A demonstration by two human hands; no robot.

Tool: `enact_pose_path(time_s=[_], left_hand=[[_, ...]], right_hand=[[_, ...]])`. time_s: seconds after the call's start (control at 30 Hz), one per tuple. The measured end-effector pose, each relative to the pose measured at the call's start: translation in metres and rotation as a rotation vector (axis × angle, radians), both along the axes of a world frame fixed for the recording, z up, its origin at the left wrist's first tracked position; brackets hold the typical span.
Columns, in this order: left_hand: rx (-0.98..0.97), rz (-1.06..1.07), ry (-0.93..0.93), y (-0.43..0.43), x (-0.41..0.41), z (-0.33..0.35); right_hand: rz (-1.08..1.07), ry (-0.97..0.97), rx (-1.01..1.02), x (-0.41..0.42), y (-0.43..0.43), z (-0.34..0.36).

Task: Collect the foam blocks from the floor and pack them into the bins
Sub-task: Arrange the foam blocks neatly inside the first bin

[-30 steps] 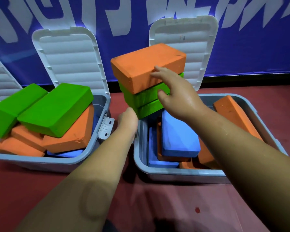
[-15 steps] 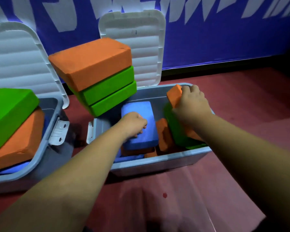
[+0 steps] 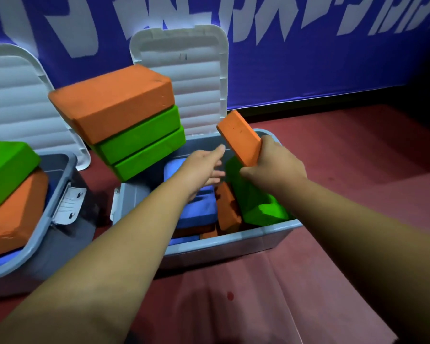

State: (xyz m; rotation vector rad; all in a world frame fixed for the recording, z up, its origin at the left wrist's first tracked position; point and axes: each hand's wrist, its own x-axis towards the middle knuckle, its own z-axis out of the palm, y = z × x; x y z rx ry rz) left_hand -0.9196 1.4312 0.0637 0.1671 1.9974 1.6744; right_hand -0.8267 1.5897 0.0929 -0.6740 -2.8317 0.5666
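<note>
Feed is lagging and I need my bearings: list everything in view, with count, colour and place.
centre bin: one, grey, mid-frame
left bin: one, grey, frame left
lids: two, white, open behind the bins
stacked blocks: three, orange over two green, tilted at the centre bin's left side
held orange block: one, above the centre bin
blue blocks: at least two, in the centre bin
orange blocks: at least two, in the centre bin
green block: at least one, centre bin, right side
left-bin blocks: three visible, green over orange over blue
floor: red
banner: blue, white lettering, back wall
left hand: open, over the centre bin
right hand: grip on the held orange block
</note>
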Motion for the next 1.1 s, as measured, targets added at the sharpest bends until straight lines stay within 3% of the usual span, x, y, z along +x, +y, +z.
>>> enact_pose_path(time_s=[0.17,0.27,0.4,0.5,0.63,0.8,0.93,1.1], left_hand=[[0.302,0.220,0.054,0.002,-0.010,0.056],[0.288,0.412,0.043,-0.004,-0.009,0.084],[0.321,0.492,0.116,-0.011,-0.008,0.105],[0.377,0.556,0.191,-0.022,-0.011,0.125],[0.380,0.656,0.292,-0.049,-0.013,0.149],[0.343,0.808,0.479,-0.101,-0.019,0.159],[0.003,0.884,0.551,-0.146,-0.028,0.149],[-0.272,0.933,0.621,-0.182,-0.039,0.129]], right_hand=[[0.185,0.212,0.186,0.001,-0.008,0.019],[0.205,0.340,0.283,0.001,-0.007,0.023],[0.144,0.458,0.333,-0.009,-0.007,0.038],[0.060,0.549,0.164,-0.021,-0.016,0.057],[0.095,0.662,-0.341,-0.042,-0.043,0.086],[0.085,0.778,-0.638,-0.069,-0.086,0.108],[0.252,0.723,-0.801,-0.084,-0.114,0.109],[0.383,0.582,-0.954,-0.118,-0.138,0.093]])
